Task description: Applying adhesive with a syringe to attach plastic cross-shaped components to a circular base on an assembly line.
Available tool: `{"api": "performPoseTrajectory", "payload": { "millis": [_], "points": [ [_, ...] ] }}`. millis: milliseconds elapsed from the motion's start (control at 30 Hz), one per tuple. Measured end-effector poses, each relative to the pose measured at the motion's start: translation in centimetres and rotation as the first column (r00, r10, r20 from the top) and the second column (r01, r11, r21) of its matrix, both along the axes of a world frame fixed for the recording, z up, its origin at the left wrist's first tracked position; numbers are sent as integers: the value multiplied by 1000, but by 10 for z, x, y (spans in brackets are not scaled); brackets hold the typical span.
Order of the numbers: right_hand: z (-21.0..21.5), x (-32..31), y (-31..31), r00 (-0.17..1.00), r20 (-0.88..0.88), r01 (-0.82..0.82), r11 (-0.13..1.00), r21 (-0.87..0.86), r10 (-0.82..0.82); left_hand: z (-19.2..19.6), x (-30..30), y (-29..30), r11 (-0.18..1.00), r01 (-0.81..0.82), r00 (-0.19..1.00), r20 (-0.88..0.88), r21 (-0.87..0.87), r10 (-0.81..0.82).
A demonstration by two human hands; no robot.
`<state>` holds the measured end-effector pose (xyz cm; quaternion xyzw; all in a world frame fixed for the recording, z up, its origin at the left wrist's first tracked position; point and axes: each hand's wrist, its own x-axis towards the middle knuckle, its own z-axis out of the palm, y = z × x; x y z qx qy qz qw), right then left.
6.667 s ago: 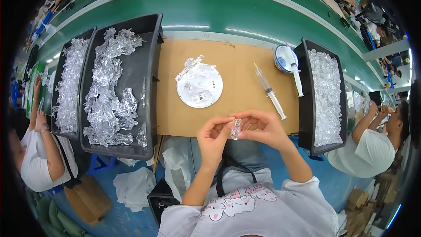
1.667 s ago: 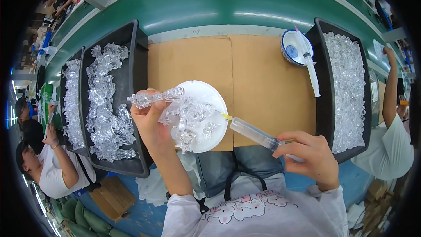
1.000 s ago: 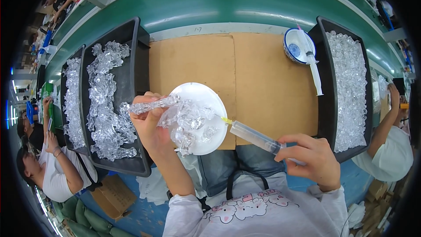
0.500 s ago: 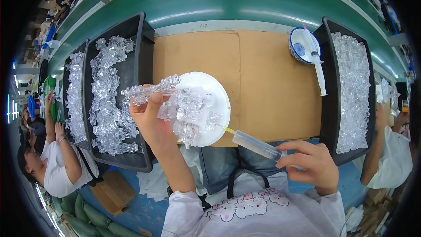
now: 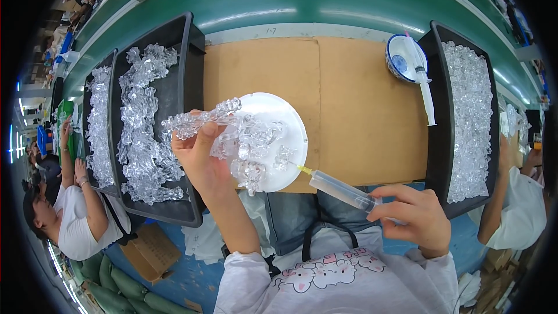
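My left hand (image 5: pixel 203 145) is closed on a clear, knobbly plastic piece (image 5: pixel 200 121), held over the left side of a round white plate (image 5: pixel 293 134). More clear plastic pieces (image 5: pixel 256 139) cluster above the plate beside my fingers; whether they join the held one I cannot tell. In my right hand (image 5: pixel 412 215) is a syringe (image 5: pixel 340 191) with a yellow needle hub, gripped at its plunger end. Its needle tip points left and reaches a small clear piece (image 5: pixel 284 156) at the plate's right side; whether they touch is too fine to see.
Black bins (image 5: pixel 193 81) with clear plastic pieces stand on the left. Another black bin (image 5: pixel 436 157) at right is filled with similar pieces. A second syringe (image 5: pixel 424 90) leans in a blue-and-white bowl (image 5: pixel 390 61). Brown cardboard (image 5: pixel 366 116) covers the table. Co-workers sit on both sides.
The view has shifted very slightly. Both hands keep their grip, and the syringe tip stays beside the small clear piece.
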<state>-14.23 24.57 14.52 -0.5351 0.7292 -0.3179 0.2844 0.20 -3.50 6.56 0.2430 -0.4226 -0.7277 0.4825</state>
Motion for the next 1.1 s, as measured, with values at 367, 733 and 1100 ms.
{"api": "performPoseTrajectory", "payload": {
  "millis": [367,733,1100],
  "points": [
    [8,4,-4,999,-40,7,999,43,-6,-4,0,-1,1000,18,1000,-25,8,-17],
    [13,12,-11,993,-77,91,996,23,-89,-12,3,-1,998,47,993,-112,50,-42],
    [15,15,-15,992,-78,105,994,38,-101,-13,5,-1,998,46,992,-116,50,-40]
  ]
}}
